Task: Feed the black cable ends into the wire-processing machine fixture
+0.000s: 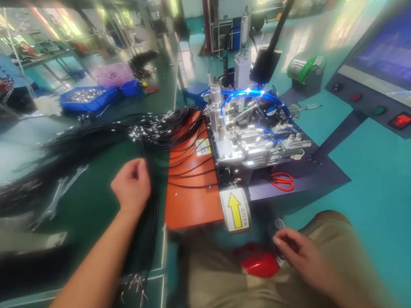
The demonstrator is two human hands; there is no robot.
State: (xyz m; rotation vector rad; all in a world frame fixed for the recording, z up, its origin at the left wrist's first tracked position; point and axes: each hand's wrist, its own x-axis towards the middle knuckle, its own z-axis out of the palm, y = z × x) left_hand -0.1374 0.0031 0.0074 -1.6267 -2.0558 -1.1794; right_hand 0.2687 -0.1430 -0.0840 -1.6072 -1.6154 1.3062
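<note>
My left hand (pixel 132 187) is closed in a fist over the green bench. Beside its fingers hang black cables (pixel 153 202), with stripped wire ends (pixel 138 288) at the bench's front edge. Whether the fist grips one of them, I cannot tell. Above my lap, my right hand (pixel 301 252) has its thumb and fingers pinched together; what they hold, if anything, is unclear. Close to its fingertips are a red object (pixel 261 264) and a small shiny, blurred piece (pixel 278 224). Several cables lie across an orange plate (pixel 192 196) into a metal machine (pixel 252 137) with blue air tubes.
Red-handled scissors (pixel 283 181) lie on the machine's base. Wrenches (pixel 58 195) and a large cable bundle (pixel 84 138) rest on the bench, with a blue tray (pixel 86 98) behind. A control screen (pixel 397 50) stands at right. Another person (pixel 2 65) is at far left.
</note>
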